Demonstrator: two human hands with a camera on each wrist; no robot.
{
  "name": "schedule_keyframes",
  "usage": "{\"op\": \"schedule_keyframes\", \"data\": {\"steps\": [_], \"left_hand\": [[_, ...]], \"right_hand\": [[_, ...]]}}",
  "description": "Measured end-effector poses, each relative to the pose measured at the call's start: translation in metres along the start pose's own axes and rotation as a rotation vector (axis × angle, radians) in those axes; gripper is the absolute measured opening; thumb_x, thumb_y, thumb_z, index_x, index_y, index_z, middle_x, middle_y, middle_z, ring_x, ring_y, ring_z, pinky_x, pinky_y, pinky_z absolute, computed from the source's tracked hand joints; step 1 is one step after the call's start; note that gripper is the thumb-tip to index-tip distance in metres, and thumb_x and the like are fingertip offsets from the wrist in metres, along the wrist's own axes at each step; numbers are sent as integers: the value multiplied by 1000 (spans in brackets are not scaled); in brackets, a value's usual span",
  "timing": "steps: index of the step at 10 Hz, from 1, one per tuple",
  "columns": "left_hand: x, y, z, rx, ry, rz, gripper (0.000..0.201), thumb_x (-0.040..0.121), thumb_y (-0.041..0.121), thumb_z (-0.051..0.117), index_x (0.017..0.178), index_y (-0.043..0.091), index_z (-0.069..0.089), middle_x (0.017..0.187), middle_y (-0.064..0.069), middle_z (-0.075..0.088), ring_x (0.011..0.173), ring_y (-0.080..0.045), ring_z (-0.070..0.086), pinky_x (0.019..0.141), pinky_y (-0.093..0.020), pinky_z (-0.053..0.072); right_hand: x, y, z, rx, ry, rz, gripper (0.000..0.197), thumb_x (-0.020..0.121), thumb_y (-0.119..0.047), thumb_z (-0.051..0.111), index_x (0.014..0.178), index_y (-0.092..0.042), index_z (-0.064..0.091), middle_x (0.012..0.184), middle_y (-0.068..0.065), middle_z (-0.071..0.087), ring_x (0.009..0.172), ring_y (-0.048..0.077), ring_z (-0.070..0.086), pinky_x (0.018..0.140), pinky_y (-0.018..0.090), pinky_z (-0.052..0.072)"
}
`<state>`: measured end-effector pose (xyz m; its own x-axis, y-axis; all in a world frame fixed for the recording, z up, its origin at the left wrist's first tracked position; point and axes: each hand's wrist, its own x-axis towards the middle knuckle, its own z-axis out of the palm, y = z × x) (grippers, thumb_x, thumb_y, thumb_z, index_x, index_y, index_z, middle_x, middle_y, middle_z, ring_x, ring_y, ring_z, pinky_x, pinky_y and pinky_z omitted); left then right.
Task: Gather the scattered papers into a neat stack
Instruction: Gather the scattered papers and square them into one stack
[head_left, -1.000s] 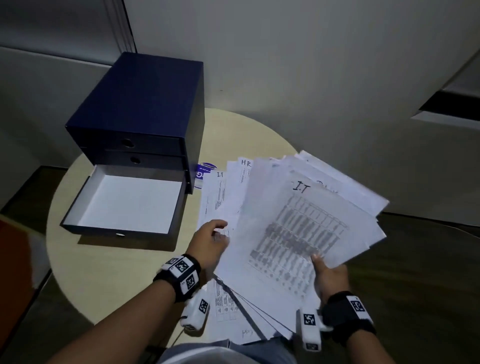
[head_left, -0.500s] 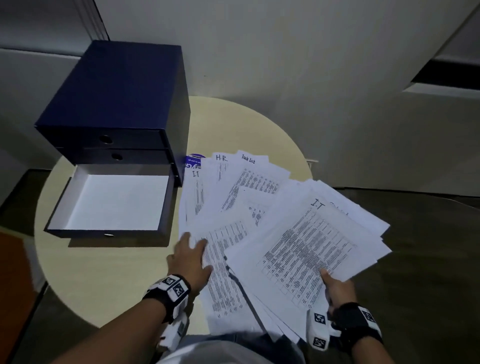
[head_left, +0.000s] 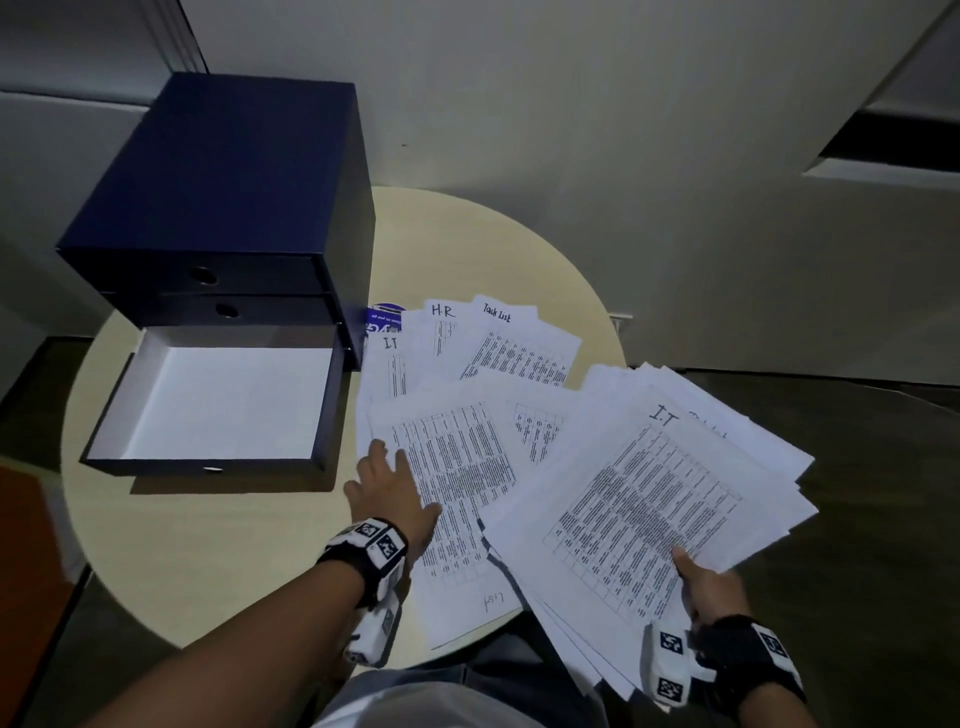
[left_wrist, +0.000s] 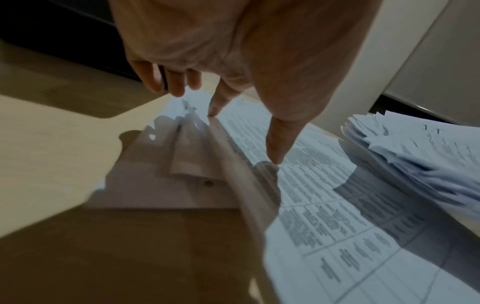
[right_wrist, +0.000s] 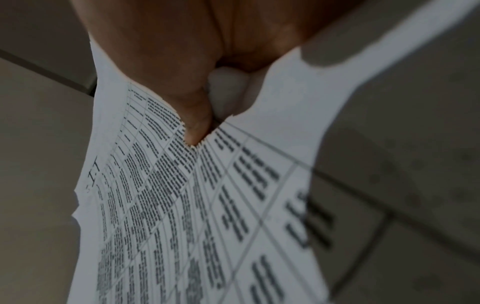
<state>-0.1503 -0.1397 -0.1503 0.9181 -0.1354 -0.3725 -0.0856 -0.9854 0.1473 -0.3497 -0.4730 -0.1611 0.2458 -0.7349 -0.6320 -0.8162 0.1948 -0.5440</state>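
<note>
Several printed sheets (head_left: 467, 467) lie fanned out on the round beige table (head_left: 218, 545), some headed "IT", "HR" and "Task List". My left hand (head_left: 389, 483) rests flat on the left edge of the nearest sheet, fingers straight; in the left wrist view its fingertips (left_wrist: 275, 158) touch the paper (left_wrist: 324, 205). My right hand (head_left: 706, 587) grips a loose bundle of sheets (head_left: 665, 499) by its near corner, held off the table's right side. The right wrist view shows my thumb (right_wrist: 194, 123) pressed on the bundle's top sheet (right_wrist: 182, 205).
A dark blue drawer box (head_left: 223, 208) stands at the table's back left, its bottom drawer (head_left: 218, 405) pulled out and white inside. A small blue label (head_left: 384, 319) lies beside it. A pale wall (head_left: 623, 156) rises behind; dark floor (head_left: 857, 519) lies to the right.
My right hand has carried the bundle to the right, uncovering the sheets on the table. My left hand has let go of the bundle and come down flat on the nearest sheet.
</note>
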Motion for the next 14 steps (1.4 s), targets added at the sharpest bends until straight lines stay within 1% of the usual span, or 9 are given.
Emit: {"op": "schedule_keyframes", "data": {"steps": [3, 5, 7, 9, 10, 11, 12, 13, 14], "left_hand": [[21, 65, -4, -153, -334, 101, 89, 79, 10, 50, 150, 52, 19, 163, -2, -16, 150, -37, -7, 116, -59, 5], [19, 86, -2, -739, 99, -8, 75, 75, -9, 59, 140, 24, 40, 154, -4, 4, 129, -29, 42, 100, -35, 45], [34, 60, -10, -656, -192, -222, 58, 87, 29, 63, 137, 8, 42, 117, -15, 59, 99, -32, 63, 79, -33, 52], [39, 69, -14, -644, -155, 121, 32, 83, 14, 61, 115, 9, 59, 99, -11, 62, 77, -25, 61, 55, -25, 45], [39, 77, -13, -737, -235, 150, 47, 83, 8, 61, 128, 17, 51, 105, -6, 62, 83, -25, 62, 64, -27, 47], [40, 84, -13, -771, -241, 48, 58, 85, 5, 62, 135, 17, 35, 101, -5, 56, 78, -24, 58, 59, -27, 44], [36, 86, -16, -774, -265, -16, 54, 86, 6, 62, 132, 19, 37, 94, -8, 58, 74, -24, 59, 56, -30, 49], [26, 76, -33, -840, -164, -46, 31, 84, 7, 57, 112, 20, 52, 97, -15, 64, 73, -29, 66, 57, -38, 58], [24, 61, -71, -812, 24, 51, 25, 87, 10, 60, 110, 17, 56, 89, -7, 63, 66, -18, 60, 50, -21, 43]], "right_hand": [[-12, 1, 13, -120, 3, 5, 28, 89, -24, 69, 71, -9, 53, 66, 3, 52, 58, 15, 47, 71, 33, 46], [-18, 1, 15, -222, -32, 21, 23, 92, -27, 63, 100, -6, 59, 71, 1, 52, 57, 11, 45, 51, 18, 40], [-19, 3, 10, -264, -88, -11, 47, 96, -30, 59, 56, -12, 43, 39, -1, 41, 44, 17, 42, 51, 27, 39], [-30, -5, 8, -311, -125, -29, 60, 97, -30, 58, 43, -15, 35, 28, -1, 30, 33, 15, 38, 48, 27, 36], [-26, -4, 13, -345, -69, -51, 31, 105, -13, 33, 123, -7, 57, 59, 8, 52, 76, 21, 58, 66, 27, 41], [-23, 1, 19, -541, -81, -119, 56, 102, -6, 22, 155, -21, 12, 90, 15, 58, 108, 25, 57, 73, 29, 25], [-26, 0, 25, -481, -90, -82, 55, 103, -7, 24, 155, -16, 12, 75, 11, 46, 112, 28, 57, 74, 30, 30], [-36, -8, 29, 18, -65, 7, 37, 98, -18, 53, 127, 5, 54, 78, 6, 57, 78, 22, 61, 69, 30, 41], [-40, -16, 31, -4, -102, 10, 42, 90, -21, 68, 58, -12, 42, 38, 0, 42, 33, 8, 41, 42, 20, 38]]}}
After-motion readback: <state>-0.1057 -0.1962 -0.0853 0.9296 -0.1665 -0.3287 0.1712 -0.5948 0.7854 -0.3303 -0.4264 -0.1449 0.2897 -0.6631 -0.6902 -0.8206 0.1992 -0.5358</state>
